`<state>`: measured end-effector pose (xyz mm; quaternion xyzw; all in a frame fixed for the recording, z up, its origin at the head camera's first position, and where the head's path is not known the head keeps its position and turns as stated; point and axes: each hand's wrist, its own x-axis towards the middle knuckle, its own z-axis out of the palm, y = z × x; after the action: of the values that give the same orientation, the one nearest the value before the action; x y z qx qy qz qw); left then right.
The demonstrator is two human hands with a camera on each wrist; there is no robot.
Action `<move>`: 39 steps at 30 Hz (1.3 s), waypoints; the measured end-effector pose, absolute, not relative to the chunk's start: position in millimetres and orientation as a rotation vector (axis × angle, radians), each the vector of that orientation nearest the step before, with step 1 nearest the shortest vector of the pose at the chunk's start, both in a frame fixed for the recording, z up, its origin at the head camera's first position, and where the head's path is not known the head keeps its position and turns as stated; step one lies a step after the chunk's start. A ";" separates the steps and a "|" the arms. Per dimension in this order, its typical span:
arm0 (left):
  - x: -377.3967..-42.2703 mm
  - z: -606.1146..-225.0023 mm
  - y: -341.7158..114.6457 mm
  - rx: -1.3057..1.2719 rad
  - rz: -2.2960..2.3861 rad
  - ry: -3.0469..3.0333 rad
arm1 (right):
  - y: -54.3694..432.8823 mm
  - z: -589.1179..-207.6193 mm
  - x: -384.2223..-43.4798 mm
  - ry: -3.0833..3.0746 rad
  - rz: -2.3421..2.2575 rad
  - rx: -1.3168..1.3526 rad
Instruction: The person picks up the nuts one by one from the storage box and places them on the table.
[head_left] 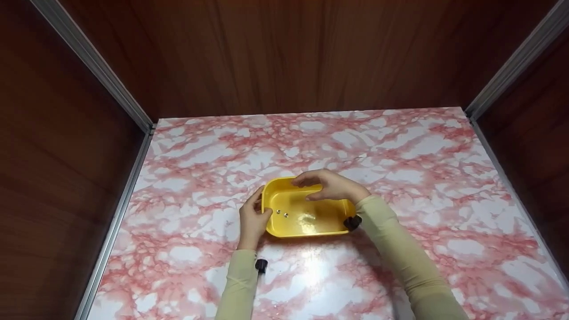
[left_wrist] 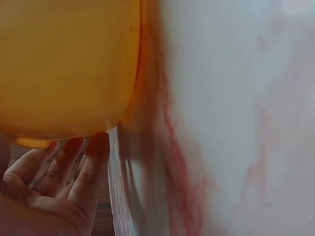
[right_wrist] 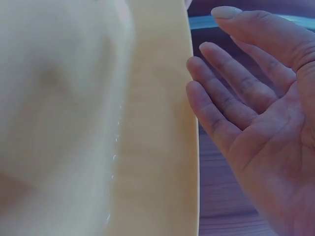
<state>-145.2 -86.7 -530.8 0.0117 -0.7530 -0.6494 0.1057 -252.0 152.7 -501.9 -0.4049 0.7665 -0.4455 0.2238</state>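
Note:
A shallow yellow plastic tub (head_left: 306,224) with rounded corners is in the middle of the head view. Its left end is gripped by my left hand (head_left: 254,218), thumb over the rim and fingers against the outside wall. In the left wrist view those fingers (left_wrist: 64,172) reach up to the tub's underside edge. My right hand (head_left: 333,186) arches over the far right part of the tub, thumb and fingers spread apart. The right wrist view shows these fingers (right_wrist: 221,96) loosely bent beside the rim, nothing between them. Two small shiny pieces (head_left: 282,213) lie inside, near the left end.
The tabletop (head_left: 191,186) has a red and white marbled pattern. Dark wood-grain panels (head_left: 275,58) stand at the back and both sides, with metal strips (head_left: 115,95) along their corners. Black wrist cameras (head_left: 262,266) sit on both pale sleeves.

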 end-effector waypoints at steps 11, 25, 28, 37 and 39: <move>-144.6 -529.5 -86.1 0.038 -1.922 -2.233 | 145.3 -505.4 -254.7 2.090 -1.193 -1.132; -154.7 -553.5 -90.4 0.070 -1.889 -2.261 | 133.9 -504.7 -255.2 2.138 -1.047 -1.145; -159.2 -566.2 -91.2 0.099 -1.868 -2.269 | 132.1 -504.6 -255.3 2.143 -1.028 -1.143; -160.2 -569.7 -90.3 0.107 -1.859 -2.272 | 127.3 -510.6 -257.1 2.065 -1.053 -1.127; -160.1 -569.6 -90.6 0.109 -1.863 -2.270 | 125.6 -511.3 -257.1 2.063 -1.032 -1.124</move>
<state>-160.1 -90.6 -569.6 0.0367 -0.7685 -0.6307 0.1013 -257.1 125.6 -511.3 -0.4199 0.7710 -0.3855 0.2839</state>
